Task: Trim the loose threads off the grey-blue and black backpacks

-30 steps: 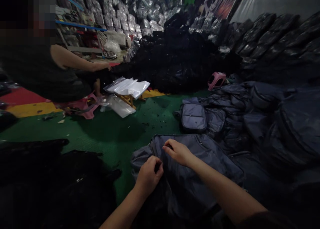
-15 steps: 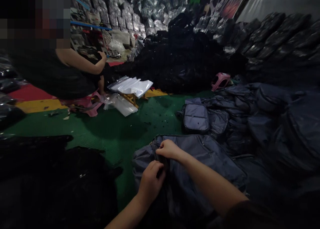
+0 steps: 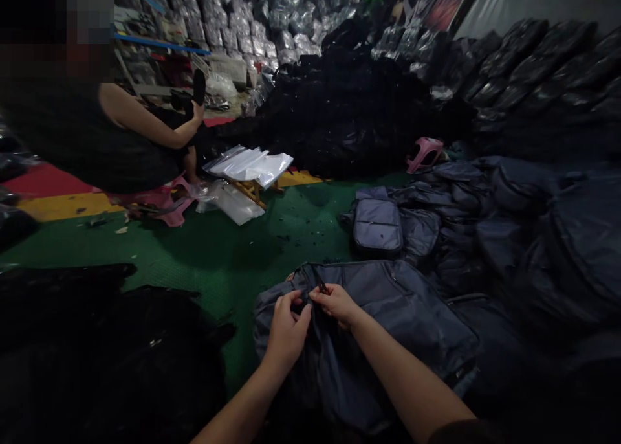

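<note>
Your right hand [image 3: 339,307] is pinching a small dark item [image 3: 322,287] between thumb and fingers, right at the upper left part of the navy bag [image 3: 392,301]; too small to tell what it is. Your left hand [image 3: 285,331] is curling its fingers just beside, thumb and index nearly meeting; can't tell whether they're gripping fabric. The bag is lying under and around your fingertips, creased, spreading right of them and toward you. Beyond your fingers, ahead and right, a squarish bag [image 3: 377,227] with a zip line is sitting near its far edge, and a navy pile [image 3: 514,230] is stretching off right. Left of your fingers, green floor [image 3: 208,253] is showing, with black material [image 3: 77,353] lying at near left. Farther ahead-left, clear plastic sheets [image 3: 250,164] are resting on a yellow stand [image 3: 252,193], and a seated person [image 3: 82,133] is holding something dark [image 3: 199,88]. Straight ahead, a black heap [image 3: 349,114] is rising before plastic-wrapped bundles [image 3: 240,33]; a pink stool [image 3: 429,144] is standing ahead-right.
</note>
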`<state>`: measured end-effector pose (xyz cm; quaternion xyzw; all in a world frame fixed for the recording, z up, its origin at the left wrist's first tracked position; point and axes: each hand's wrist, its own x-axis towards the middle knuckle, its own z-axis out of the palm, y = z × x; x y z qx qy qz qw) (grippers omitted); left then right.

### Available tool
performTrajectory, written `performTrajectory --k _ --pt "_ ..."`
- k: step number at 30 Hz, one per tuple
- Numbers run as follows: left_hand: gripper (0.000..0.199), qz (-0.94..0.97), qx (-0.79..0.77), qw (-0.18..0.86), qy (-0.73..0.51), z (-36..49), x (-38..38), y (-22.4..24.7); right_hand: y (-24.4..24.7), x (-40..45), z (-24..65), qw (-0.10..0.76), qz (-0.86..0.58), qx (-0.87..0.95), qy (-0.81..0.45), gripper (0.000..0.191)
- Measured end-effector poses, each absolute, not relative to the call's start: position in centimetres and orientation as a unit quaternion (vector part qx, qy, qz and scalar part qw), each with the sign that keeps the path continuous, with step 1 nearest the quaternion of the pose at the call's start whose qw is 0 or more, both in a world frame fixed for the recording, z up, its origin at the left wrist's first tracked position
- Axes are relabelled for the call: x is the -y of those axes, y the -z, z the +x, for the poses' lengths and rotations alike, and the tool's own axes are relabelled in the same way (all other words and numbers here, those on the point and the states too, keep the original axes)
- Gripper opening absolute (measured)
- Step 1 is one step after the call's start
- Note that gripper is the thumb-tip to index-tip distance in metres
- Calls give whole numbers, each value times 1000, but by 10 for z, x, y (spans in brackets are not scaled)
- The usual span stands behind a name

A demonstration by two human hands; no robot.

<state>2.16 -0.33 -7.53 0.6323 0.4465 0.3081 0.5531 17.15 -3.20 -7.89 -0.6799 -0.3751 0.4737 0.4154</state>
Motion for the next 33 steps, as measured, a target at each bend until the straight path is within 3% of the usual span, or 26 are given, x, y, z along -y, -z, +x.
performTrajectory --k 4,11,17,23,29,33 --pt "23 652 -441 553 -273 24 -9 77 82 33 165 428 -691 407 -417 28" --pt "19 635 -461 562 -261 27 -13 86 77 41 155 396 -731 465 -305 16" --pt "18 629 -464 560 -275 29 -12 89 52 49 156 215 -799 541 -149 30" --pt "21 640 -458 545 -289 27 -13 88 32 48 146 85 -783 615 -38 18" --pt "19 659 -442 521 -313 29 -9 86 33 46 137 38 -784 619 -10 10" --pt "23 635 -463 525 -326 22 -17 87 40 49 136 60 -794 604 -14 16"
